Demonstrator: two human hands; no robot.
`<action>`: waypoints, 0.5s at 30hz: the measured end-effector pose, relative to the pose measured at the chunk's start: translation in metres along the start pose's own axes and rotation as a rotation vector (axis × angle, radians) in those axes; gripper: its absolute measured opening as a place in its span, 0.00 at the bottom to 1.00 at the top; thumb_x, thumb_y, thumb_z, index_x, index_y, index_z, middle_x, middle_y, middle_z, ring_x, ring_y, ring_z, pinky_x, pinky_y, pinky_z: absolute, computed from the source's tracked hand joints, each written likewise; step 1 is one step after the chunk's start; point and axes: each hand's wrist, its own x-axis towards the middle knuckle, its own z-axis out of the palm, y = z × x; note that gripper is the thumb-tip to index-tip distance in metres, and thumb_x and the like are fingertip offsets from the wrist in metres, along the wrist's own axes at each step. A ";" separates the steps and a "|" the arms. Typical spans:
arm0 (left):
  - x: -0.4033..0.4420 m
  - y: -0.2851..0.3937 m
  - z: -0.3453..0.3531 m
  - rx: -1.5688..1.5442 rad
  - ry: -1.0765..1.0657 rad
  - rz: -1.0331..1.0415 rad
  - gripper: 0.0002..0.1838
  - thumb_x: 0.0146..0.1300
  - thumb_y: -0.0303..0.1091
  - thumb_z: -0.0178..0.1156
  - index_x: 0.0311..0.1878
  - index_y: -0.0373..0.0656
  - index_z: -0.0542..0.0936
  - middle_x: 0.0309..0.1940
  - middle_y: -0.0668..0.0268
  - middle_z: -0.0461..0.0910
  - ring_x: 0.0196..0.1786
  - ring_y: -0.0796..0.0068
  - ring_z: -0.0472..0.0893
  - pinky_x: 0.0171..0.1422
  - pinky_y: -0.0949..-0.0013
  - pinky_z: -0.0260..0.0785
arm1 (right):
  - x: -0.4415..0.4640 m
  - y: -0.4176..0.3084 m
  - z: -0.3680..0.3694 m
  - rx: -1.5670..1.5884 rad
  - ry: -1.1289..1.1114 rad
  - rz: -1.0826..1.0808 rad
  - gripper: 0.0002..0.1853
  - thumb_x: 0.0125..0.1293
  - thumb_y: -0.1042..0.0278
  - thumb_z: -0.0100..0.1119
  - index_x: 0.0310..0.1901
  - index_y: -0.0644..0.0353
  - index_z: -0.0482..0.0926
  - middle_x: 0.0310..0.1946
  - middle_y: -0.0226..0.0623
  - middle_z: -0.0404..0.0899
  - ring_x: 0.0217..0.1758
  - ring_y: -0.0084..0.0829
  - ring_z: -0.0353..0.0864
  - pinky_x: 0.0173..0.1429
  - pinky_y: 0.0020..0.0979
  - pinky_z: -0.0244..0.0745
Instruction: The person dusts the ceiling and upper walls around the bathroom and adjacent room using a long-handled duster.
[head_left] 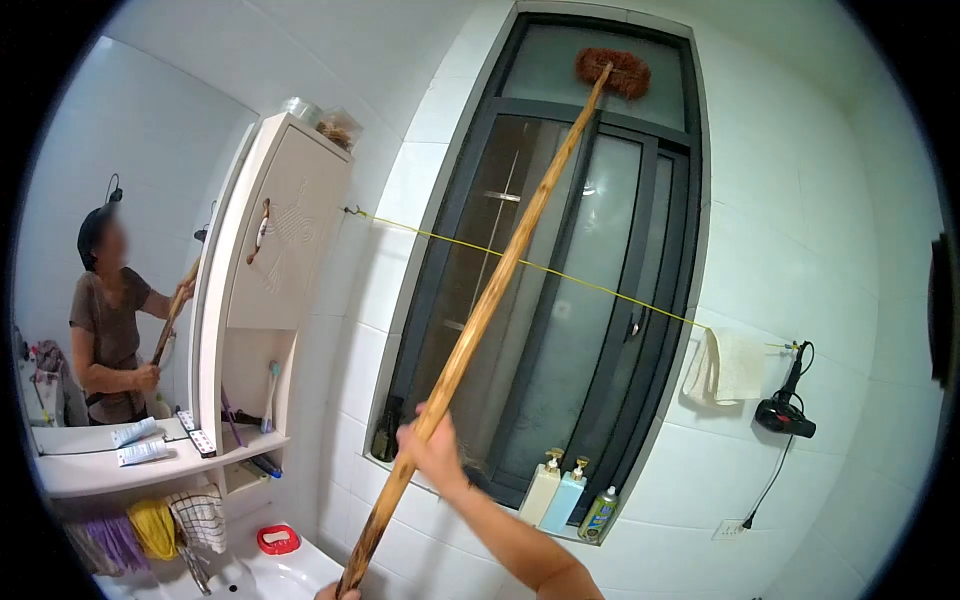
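Observation:
A long wooden pole slants up from the bottom to the window, with a reddish-brown mop head on its top end. The mop head lies over the upper frosted pane. My right hand wraps round the pole at about the height of the window sill. At the bottom edge my left hand is closed round the dark lower end of the pole, and most of it is cut off by the frame. A yellow cord runs across the window by the pole.
Pump bottles and a green bottle stand on the sill. A hair dryer and towel hang at right. Left are a cabinet, a mirror, hanging cloths and a sink.

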 end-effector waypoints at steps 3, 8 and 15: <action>0.047 0.059 -0.005 0.099 0.117 0.079 0.21 0.64 0.48 0.52 0.34 0.34 0.76 0.19 0.62 0.72 0.24 0.71 0.72 0.29 0.63 0.64 | 0.080 -0.040 -0.019 0.027 0.071 -0.024 0.22 0.57 0.75 0.58 0.50 0.61 0.58 0.24 0.36 0.71 0.20 0.29 0.76 0.23 0.31 0.75; 0.101 0.162 -0.012 -0.032 0.061 0.177 0.23 0.64 0.51 0.52 0.28 0.37 0.72 0.14 0.65 0.70 0.16 0.74 0.70 0.21 0.68 0.64 | 0.181 -0.121 -0.053 0.018 0.117 -0.080 0.17 0.53 0.73 0.58 0.42 0.64 0.63 0.22 0.38 0.71 0.16 0.30 0.75 0.22 0.31 0.74; 0.103 0.143 -0.011 0.056 0.089 0.241 0.25 0.64 0.51 0.53 0.32 0.33 0.73 0.17 0.61 0.73 0.22 0.67 0.75 0.28 0.63 0.67 | 0.223 -0.137 -0.081 -0.050 0.138 -0.114 0.12 0.50 0.74 0.57 0.32 0.67 0.64 0.20 0.39 0.71 0.14 0.32 0.74 0.18 0.31 0.73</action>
